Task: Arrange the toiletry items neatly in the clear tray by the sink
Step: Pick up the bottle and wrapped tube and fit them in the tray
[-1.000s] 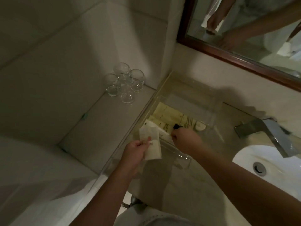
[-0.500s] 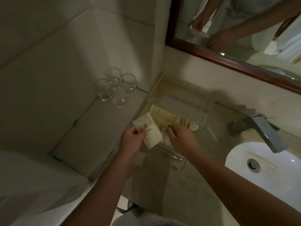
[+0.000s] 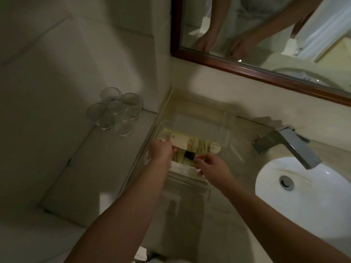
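Observation:
A clear tray [image 3: 224, 122] sits on the counter between the wall ledge and the sink. Cream toiletry packets [image 3: 201, 147] with printed lines lie flat inside it. My left hand [image 3: 160, 152] is over the tray's left side, pinching a white packet [image 3: 179, 142] that lies on the cream ones. My right hand [image 3: 212, 168] is at the tray's near edge, its fingertips on a small item with a black cap [image 3: 190, 155]. A white sachet [image 3: 183, 168] lies under my hands at the tray's near end.
Several clear glasses [image 3: 115, 112] stand grouped on the tiled ledge to the left. A white basin [image 3: 307, 188] with a grey metal tap [image 3: 288, 147] is at the right. A wood-framed mirror [image 3: 266, 73] hangs above the counter.
My left hand has carried the white packet from above the tray's near edge into the tray. My right hand has shifted back, uncovering the black-capped item.

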Action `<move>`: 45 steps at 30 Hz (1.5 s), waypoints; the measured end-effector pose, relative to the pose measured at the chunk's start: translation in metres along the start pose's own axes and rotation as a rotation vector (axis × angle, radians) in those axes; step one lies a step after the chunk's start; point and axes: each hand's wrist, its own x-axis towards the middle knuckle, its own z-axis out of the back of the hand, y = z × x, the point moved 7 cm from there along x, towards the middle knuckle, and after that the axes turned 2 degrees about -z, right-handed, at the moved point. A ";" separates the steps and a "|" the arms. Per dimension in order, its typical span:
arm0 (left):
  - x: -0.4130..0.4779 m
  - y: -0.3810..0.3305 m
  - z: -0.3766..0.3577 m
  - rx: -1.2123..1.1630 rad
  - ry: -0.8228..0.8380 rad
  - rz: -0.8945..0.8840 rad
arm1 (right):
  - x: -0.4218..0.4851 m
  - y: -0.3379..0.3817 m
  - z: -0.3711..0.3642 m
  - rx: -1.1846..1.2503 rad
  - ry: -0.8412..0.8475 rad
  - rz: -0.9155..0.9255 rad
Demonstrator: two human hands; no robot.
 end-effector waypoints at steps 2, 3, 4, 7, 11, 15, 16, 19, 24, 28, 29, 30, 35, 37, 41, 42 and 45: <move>0.006 -0.003 -0.004 0.010 0.002 0.003 | -0.001 -0.002 0.002 -0.002 -0.006 0.005; 0.008 -0.004 -0.006 0.018 0.020 0.017 | -0.002 -0.002 0.003 0.003 -0.012 0.015; 0.008 -0.007 -0.009 0.043 0.051 0.034 | -0.003 -0.002 0.005 0.004 -0.021 0.023; 0.000 -0.015 -0.013 0.173 0.233 0.099 | -0.007 -0.006 0.008 -0.009 -0.035 0.028; 0.001 -0.039 0.018 0.690 0.163 -0.097 | -0.020 -0.018 0.022 0.004 -0.073 0.022; -0.031 -0.063 0.018 1.025 0.042 -0.359 | -0.047 -0.044 0.046 0.013 -0.114 0.037; -0.045 -0.064 0.011 1.023 0.045 -0.403 | -0.057 -0.053 0.056 0.019 -0.134 0.041; -0.088 -0.052 -0.022 0.975 0.145 -0.495 | -0.086 -0.090 0.091 0.071 -0.205 0.025; -0.194 0.023 -0.106 1.130 0.394 -0.684 | -0.155 -0.181 0.163 0.159 -0.340 -0.024; -0.285 0.124 -0.182 1.086 0.731 -0.691 | -0.217 -0.268 0.222 0.290 -0.442 -0.067; -0.305 0.148 -0.200 1.085 0.791 -0.707 | -0.232 -0.288 0.238 0.330 -0.481 -0.078; -0.322 0.171 -0.219 1.108 0.847 -0.725 | -0.248 -0.308 0.254 0.357 -0.516 -0.094; -0.386 0.260 -0.297 1.173 1.044 -0.748 | -0.308 -0.386 0.312 0.397 -0.612 -0.211; -0.426 0.270 -0.316 1.225 1.075 -0.826 | -0.319 -0.410 0.331 0.453 -0.653 -0.232; -0.467 0.287 -0.360 1.312 1.050 -0.978 | -0.319 -0.445 0.361 0.493 -0.676 -0.251; -0.468 0.292 -0.373 1.316 1.040 -0.953 | -0.315 -0.452 0.370 0.486 -0.677 -0.256; -0.469 0.301 -0.416 1.243 1.033 -0.859 | -0.299 -0.469 0.406 0.476 -0.686 -0.273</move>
